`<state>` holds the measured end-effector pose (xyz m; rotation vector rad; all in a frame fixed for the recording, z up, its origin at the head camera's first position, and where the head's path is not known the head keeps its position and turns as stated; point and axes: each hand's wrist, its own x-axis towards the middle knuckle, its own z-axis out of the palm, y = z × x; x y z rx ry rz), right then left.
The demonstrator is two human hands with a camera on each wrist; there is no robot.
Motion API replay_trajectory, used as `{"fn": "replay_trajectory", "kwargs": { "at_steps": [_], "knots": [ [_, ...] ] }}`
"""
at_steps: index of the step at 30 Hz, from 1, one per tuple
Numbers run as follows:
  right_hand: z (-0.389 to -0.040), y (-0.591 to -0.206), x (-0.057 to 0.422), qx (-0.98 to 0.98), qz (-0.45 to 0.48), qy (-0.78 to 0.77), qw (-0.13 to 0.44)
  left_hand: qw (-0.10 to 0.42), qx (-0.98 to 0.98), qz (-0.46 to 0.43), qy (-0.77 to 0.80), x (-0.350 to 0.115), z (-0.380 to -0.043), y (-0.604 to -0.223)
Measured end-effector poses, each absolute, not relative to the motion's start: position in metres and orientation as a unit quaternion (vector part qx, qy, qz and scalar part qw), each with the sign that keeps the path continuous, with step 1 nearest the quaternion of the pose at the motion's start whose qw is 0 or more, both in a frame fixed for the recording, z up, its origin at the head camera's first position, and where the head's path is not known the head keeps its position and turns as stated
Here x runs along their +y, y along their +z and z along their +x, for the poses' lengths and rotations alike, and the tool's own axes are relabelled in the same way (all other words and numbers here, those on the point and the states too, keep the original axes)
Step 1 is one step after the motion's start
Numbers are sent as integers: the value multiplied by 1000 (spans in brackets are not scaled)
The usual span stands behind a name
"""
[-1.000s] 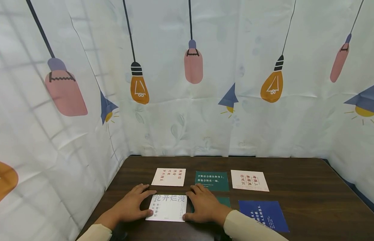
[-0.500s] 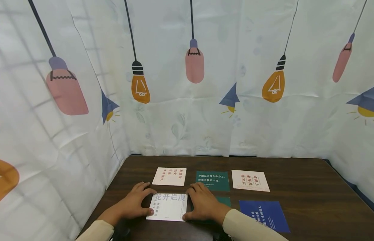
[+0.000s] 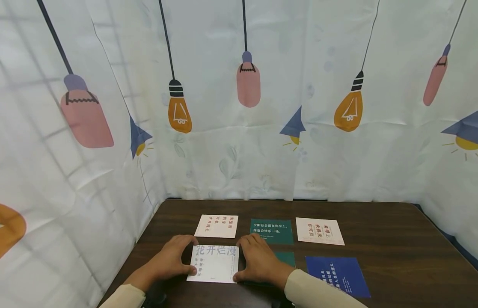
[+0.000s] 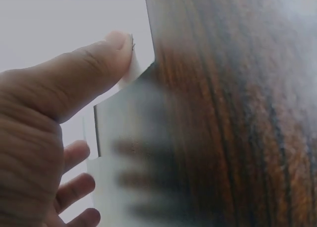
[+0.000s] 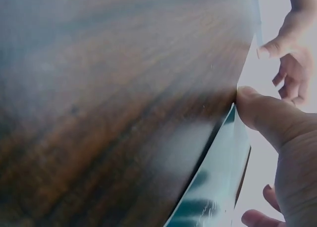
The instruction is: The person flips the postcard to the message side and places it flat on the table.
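Observation:
A white card (image 3: 216, 266) with large blue-grey characters along its top lies between the two hands in the head view. My left hand (image 3: 166, 260) holds its left side, thumb at the near corner and fingers by the far corner. On the opposite side my right hand (image 3: 262, 263) grips it the same way. The left wrist view shows the thumb (image 4: 84, 73) against the card near a corner. In the right wrist view the right thumb (image 5: 262, 110) touches the card's edge. A green card (image 3: 286, 257) is partly hidden beneath the right hand and forearm.
Behind the hands, a cream card (image 3: 216, 226) with red writing, a green card (image 3: 271, 231) and another cream card (image 3: 319, 231) form a row. A blue card (image 3: 338, 276) lies at right on the dark wooden table (image 3: 408, 252). A patterned curtain (image 3: 231, 171) surrounds the table.
The white card's far edge has come up slightly in view while its near edge stays nearly in place. My left fingers have drawn in closer to the far left corner.

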<state>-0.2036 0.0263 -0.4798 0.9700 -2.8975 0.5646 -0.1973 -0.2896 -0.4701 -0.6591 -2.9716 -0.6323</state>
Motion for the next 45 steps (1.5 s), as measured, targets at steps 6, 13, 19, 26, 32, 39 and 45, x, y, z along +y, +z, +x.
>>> {"fn": "replay_trajectory", "kwargs": {
  "at_steps": [6, 13, 19, 26, 32, 39, 45],
  "knots": [
    [-201, -480, 24, -931, 303, 202, 23, 4, -964, -178, -198, -289, -194, -467],
    [-197, -476, 23, -929, 295, 221, 29, -5, -953, -209, -218, -289, -192, -465],
    [-195, -476, 22, -928, 286, 239, 26, -24, -938, -228, -260, -290, -191, -463],
    [-196, -480, 22, -926, 279, 254, 27, -38, -937, -210, -277, -292, -190, -462],
    [-197, -479, 24, -909, 285, 304, 13, -42, -941, -198, -272, -293, -191, -461],
    [-198, -476, 25, -888, 274, 368, -8, -41, -933, -201, -295, -294, -190, -460],
    [-197, -475, 27, -887, 274, 371, -10, -32, -927, -204, -312, -294, -190, -460]
  ]
}}
